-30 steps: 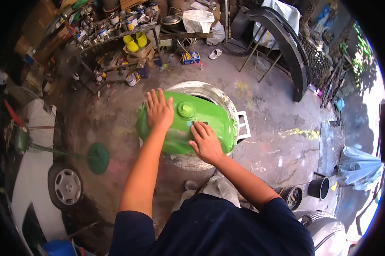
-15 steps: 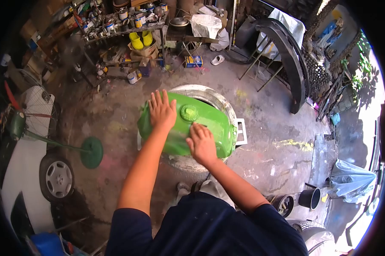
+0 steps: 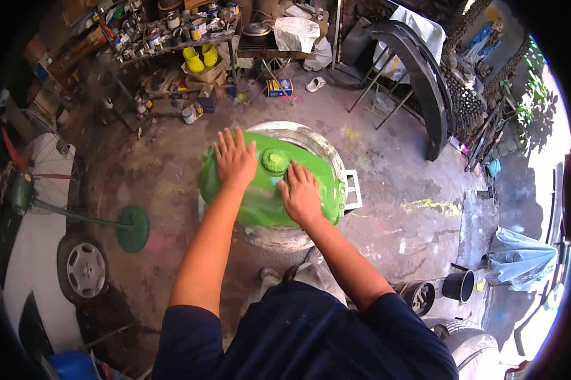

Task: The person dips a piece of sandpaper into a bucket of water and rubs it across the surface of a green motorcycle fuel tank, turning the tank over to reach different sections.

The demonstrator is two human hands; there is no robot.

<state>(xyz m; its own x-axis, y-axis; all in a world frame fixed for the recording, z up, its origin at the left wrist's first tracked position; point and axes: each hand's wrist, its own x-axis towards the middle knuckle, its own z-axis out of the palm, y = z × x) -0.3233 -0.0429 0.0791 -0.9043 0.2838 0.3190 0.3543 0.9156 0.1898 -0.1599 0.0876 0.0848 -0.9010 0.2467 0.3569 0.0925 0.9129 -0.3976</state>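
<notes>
A green fuel tank [image 3: 263,206] with a round, rough-looking cap [image 3: 275,161] lies across a round whitish drum-like stand [image 3: 279,239]. My left hand [image 3: 236,161] rests flat on the tank's left part with its fingers spread. Just right of and below the cap, my right hand [image 3: 301,195] lies palm down on the tank, its fingers stretched and slightly bent. Whatever may be under the right palm is hidden. A white rectangular frame [image 3: 354,190] sticks out at the tank's right end.
A cluttered bench [image 3: 184,43] with paint cans stands at the back. A fan with a green base [image 3: 132,228] and a car wheel [image 3: 84,269] are on the left. A black bumper [image 3: 418,69] leans at right. Black buckets [image 3: 458,285] stand lower right.
My right hand has shifted slightly up and right relative to the cap, with its fingers now beside it. My left hand stays at about the same place on the tank. The view has shifted slightly.
</notes>
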